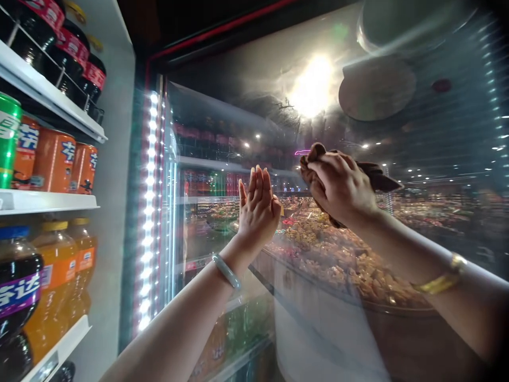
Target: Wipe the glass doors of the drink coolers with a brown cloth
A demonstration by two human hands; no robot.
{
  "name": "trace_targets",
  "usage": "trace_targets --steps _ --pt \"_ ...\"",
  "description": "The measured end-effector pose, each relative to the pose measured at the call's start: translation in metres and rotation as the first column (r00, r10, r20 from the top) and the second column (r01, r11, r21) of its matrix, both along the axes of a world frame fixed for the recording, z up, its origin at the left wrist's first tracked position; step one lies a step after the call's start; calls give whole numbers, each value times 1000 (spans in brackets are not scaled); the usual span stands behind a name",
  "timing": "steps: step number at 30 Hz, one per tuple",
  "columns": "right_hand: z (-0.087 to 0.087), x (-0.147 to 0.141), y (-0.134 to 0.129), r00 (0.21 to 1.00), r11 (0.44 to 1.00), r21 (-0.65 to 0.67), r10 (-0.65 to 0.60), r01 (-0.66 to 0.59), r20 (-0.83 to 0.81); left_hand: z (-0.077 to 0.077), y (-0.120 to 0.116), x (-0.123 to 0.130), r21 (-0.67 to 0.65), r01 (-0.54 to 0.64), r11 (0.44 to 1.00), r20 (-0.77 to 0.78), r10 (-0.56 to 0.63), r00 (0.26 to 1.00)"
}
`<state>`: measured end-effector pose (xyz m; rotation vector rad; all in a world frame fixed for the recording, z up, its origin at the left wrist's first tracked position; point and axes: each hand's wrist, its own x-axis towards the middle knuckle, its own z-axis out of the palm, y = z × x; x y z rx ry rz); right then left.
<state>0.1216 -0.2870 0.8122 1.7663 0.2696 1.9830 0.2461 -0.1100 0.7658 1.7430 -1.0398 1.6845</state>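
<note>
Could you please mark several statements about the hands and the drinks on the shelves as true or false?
1. The right hand holds a brown cloth. True.
2. The left hand grips a bottle. False: it holds nothing, its fingers pointing up.
3. The pale bangle is on the left arm. True.
4. The green can stands among the red-labelled bottles. False: it stands on the shelf below them, beside orange cans.
5. The purple-labelled bottle has a blue cap. True.
</note>
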Motion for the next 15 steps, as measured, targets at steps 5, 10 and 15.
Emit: trace_targets --steps 5,10,15 --pt "1 14 24 999 999 25 30 -31 22 8 -19 -17 15 18 1000 24 -19 1000" --pt "-33 -13 -7 996 989 -149 -13 1 -85 -2 -36 -32 56 17 998 53 -20 998" --pt "-12 -31 -32 1000 1000 13 -9 9 6 -1 -49 -38 77 46 996 70 -51 996"
